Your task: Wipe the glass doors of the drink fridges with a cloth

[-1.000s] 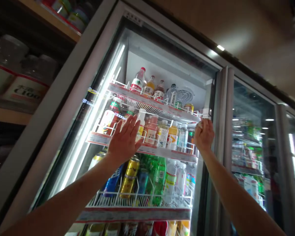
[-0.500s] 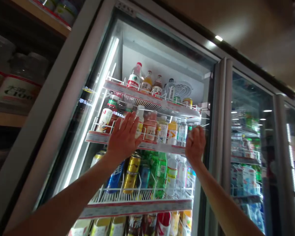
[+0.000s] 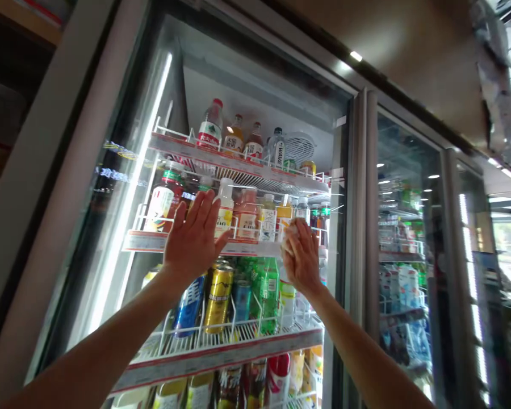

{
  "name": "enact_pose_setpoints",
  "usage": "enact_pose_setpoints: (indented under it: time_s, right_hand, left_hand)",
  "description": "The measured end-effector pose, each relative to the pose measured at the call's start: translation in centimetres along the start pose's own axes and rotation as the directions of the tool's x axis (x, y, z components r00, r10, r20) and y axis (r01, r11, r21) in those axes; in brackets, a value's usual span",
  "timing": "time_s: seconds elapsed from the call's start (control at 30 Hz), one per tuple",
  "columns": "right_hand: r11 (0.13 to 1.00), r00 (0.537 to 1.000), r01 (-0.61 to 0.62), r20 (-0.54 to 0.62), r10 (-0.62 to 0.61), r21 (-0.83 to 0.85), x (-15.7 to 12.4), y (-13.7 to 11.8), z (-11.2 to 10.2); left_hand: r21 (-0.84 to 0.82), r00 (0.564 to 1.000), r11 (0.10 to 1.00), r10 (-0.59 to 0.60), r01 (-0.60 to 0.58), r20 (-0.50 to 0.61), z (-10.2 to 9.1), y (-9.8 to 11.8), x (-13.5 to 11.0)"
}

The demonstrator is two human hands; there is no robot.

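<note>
A glass cooler door point(image 3: 247, 74) fills the middle of the view, closed in front of shelves of drinks. My left hand point(image 3: 193, 236) lies flat against the glass, fingers stretched upward and thumb out to the right. To its right, my right hand point(image 3: 304, 258) is curled against the same pane. It grips a pale, crumpled cloth point(image 3: 290, 230), mostly hidden by the fingers. Behind the glass, between the hands, stand a pink bottle point(image 3: 247, 218) and a white-capped bottle point(image 3: 226, 199). A gold can point(image 3: 219, 295) shows lower down.
The door's grey frame point(image 3: 360, 227) runs down on the right, with another glass-fronted cooler point(image 3: 402, 238) beyond it. At the left is a dark shelf unit with a grey upright point(image 3: 63, 142). A bright light strip point(image 3: 140, 165) glows inside the cooler.
My right hand has moved left across the glass with the cloth, closer to my left hand. My left hand stays flat on the pane. The view has swung somewhat to the right.
</note>
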State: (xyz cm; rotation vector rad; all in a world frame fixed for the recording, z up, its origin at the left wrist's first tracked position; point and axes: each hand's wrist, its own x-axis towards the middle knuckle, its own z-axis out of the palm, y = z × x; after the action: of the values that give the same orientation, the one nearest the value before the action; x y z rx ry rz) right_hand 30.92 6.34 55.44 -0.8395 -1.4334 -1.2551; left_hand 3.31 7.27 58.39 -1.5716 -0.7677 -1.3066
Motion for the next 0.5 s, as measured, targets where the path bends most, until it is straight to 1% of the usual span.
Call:
enact_pose_setpoints:
  time_s: [0.03,0.07,0.1,0.17,0.2,0.23,0.27,0.33,0.4,0.43,0.47,0.5]
  right_hand:
    - [1.0,1.0,0.01,0.012,-0.01,-0.005,-0.2,0.0,0.0]
    - [0.999,0.999,-0.032,-0.006,0.032,-0.017,-0.3,0.3,-0.1]
    - [0.993,0.992,-0.117,-0.049,0.115,-0.031,-0.4,0.8,-0.1]
    - [0.955,0.946,-0.295,-0.152,0.287,-0.03,-0.5,1.6,-0.1]
    - [0.943,0.929,-0.333,-0.177,0.325,-0.016,-0.5,1.4,0.0]
    - [0.945,0.929,-0.326,-0.183,0.321,0.001,-0.4,0.7,0.2]
    - [0.96,0.945,-0.28,-0.171,0.279,0.019,-0.4,-0.4,0.4]
    - [0.991,0.987,-0.122,-0.095,0.127,0.055,-0.3,-3.3,0.8]
    - [0.997,1.0,0.008,0.008,-0.008,0.076,-0.4,-5.6,1.0]
    - [0.997,0.999,0.035,0.037,-0.038,0.073,-0.5,-6.0,1.0]
    - [0.998,0.999,0.028,0.039,-0.031,0.06,-0.5,-5.9,0.9]
    - [0.999,1.0,-0.016,0.012,0.015,0.039,-0.5,-5.3,0.8]
  left_hand:
    - [-0.001,1.0,1.0,0.0,0.0,0.002,0.0,0.1,-0.2]
    - [0.002,1.0,1.0,-0.001,0.001,0.002,0.0,0.2,-0.4]
    - [0.005,1.0,1.0,-0.001,0.001,-0.003,0.0,0.3,-0.7]
    - [0.012,1.0,1.0,-0.004,0.005,-0.015,0.1,0.5,-1.1]
    - [0.01,1.0,1.0,-0.006,0.006,-0.02,0.1,0.5,-1.2]
    - [0.006,1.0,1.0,-0.009,0.009,-0.021,0.1,0.6,-1.3]
    - [0.0,1.0,1.0,-0.012,0.012,-0.019,0.1,0.6,-1.3]
    - [-0.013,1.0,1.0,-0.014,0.014,-0.007,0.1,0.6,-1.3]
    - [-0.016,1.0,1.0,-0.011,0.011,-0.001,0.0,0.5,-1.3]
    - [-0.012,1.0,1.0,-0.011,0.011,-0.001,0.0,0.5,-1.4]
    - [-0.007,1.0,1.0,-0.009,0.009,-0.007,0.0,0.5,-1.4]
    - [-0.003,1.0,1.0,-0.007,0.007,-0.015,0.0,0.5,-1.5]
